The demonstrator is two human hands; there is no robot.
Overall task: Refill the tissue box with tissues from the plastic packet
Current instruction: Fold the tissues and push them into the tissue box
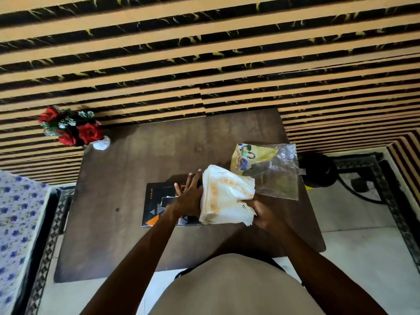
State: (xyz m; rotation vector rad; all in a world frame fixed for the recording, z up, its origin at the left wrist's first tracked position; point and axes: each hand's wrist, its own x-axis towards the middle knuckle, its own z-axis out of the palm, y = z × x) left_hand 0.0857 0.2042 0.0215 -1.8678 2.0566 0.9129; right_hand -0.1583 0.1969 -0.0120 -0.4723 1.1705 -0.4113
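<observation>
A thick stack of white tissues [225,196] with an orange border pattern stands between my hands above the brown table [109,201]. My left hand [188,194] presses flat against the stack's left side, fingers spread. My right hand [263,212] grips the stack's lower right corner from beneath. The black tissue box [156,208] with orange and grey triangles lies flat on the table under my left hand, partly hidden. The plastic packet [270,171], clear with a yellow printed part, lies behind the stack at the right.
A vase of red artificial roses [72,128] stands at the table's far left corner. A black and yellow round object [318,171] sits on the floor to the right. A floral-cloth surface [16,223] is at the left. A striped wall runs behind.
</observation>
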